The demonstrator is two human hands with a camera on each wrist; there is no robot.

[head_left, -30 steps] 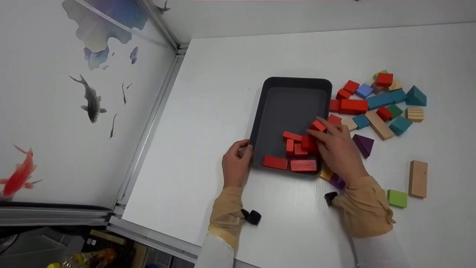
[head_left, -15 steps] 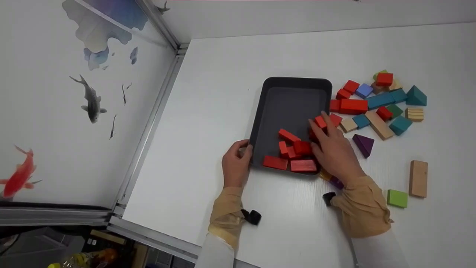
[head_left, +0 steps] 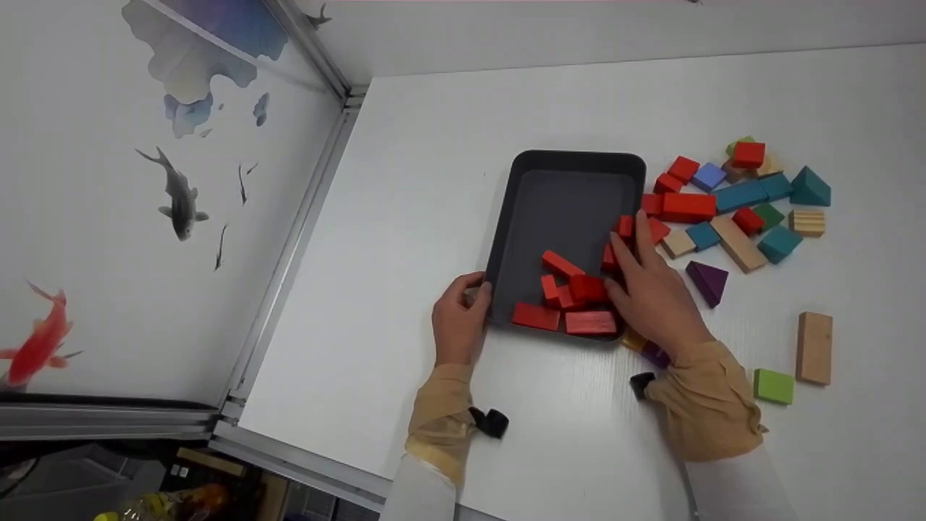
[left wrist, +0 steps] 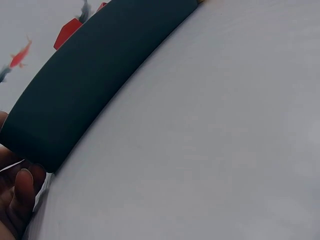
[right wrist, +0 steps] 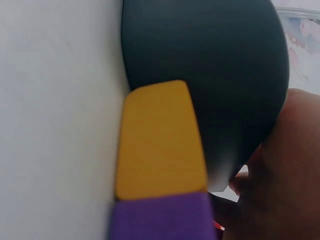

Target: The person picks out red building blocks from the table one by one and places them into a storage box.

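On the white counter [head_left: 405, 217], the person's left hand [head_left: 459, 318] grips the dark tray [head_left: 571, 188] at its near-left corner, at about 7 o'clock on the tray, fingers curled over the rim; the left wrist view shows the tray's outer wall [left wrist: 95, 75] running diagonally with a fingertip just below its lower end. The tray's long axis runs from 6 to 12 o'clock, leaning slightly to the right, and its far half shows bare floor. A cluster of red blocks [head_left: 571, 293] lies in the near half, two long ones side by side along the near wall, their lengths running 9 to 3 o'clock, and another long one tilted from 10 to 4 o'clock above them. The right hand [head_left: 651, 289] lies over the tray's right rim at about 4 o'clock, fingers extended toward 12 o'clock and touching a small red block [head_left: 623, 226] at the fingertips by the right wall; whether they pinch it cannot be told. Under the right wrist a yellow block [right wrist: 157, 140] touches the tray's outer corner, with a purple block [right wrist: 160, 217] butted against it. To the right, at 2 to 3 o'clock from the tray, a loose pile of coloured blocks [head_left: 738, 195] crowds the rim, while to the left of the tray the counter lies open as far as the metal frame [head_left: 289, 246].
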